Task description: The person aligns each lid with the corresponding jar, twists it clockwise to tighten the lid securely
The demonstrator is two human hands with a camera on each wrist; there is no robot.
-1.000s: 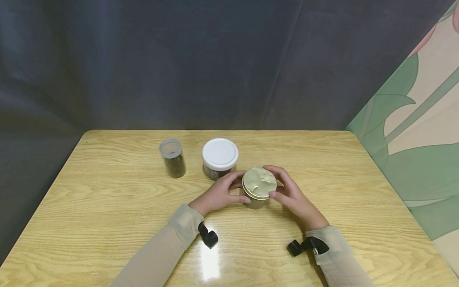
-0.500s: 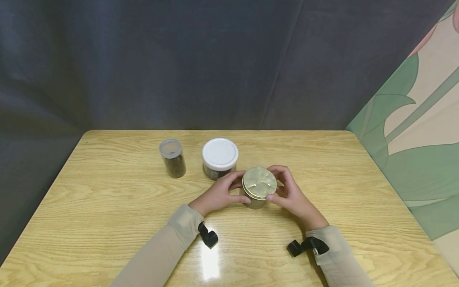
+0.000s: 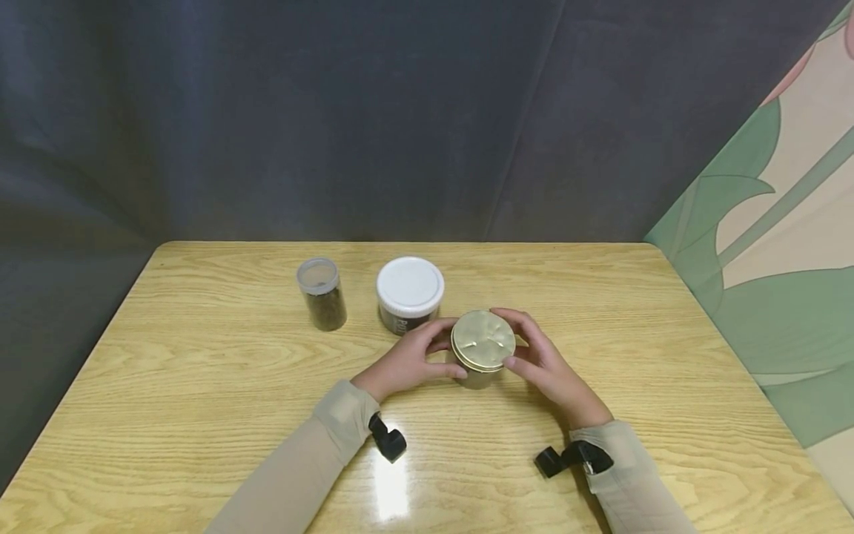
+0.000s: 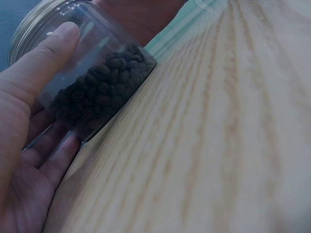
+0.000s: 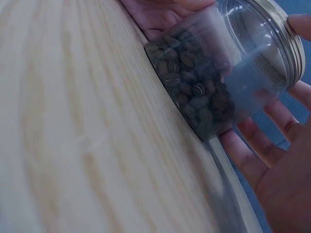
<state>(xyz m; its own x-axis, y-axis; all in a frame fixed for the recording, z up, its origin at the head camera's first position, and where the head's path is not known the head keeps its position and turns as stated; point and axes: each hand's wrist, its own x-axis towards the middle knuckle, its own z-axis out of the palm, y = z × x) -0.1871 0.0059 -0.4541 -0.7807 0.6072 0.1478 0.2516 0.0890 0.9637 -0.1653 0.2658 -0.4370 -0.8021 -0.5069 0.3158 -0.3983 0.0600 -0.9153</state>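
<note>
A clear jar (image 3: 475, 380) part-filled with dark coffee beans (image 5: 194, 82) stands upright on the table, below a gold lid (image 3: 483, 339) with a dented top. My left hand (image 3: 410, 361) holds the jar's body from the left, its thumb along the near side in the left wrist view. From the right, my right hand (image 3: 548, 365) grips the lid's rim, with thumb at the near edge and index finger at the far edge. The right wrist view shows the lid's ridged side (image 5: 286, 36) between thumb and fingers.
Behind my left hand is a white-lidded tub (image 3: 410, 285) with a dark label. Farther left stands a narrower clear jar (image 3: 325, 297) with dark contents and a translucent lid. A dark curtain (image 3: 373, 126) hangs past the wooden table's (image 3: 220, 356) far edge.
The lid's dents turned a little clockwise as my right fingers moved with it. Those fingers have since shifted back around the rim, while the dents stayed put. My left hand kept still.
</note>
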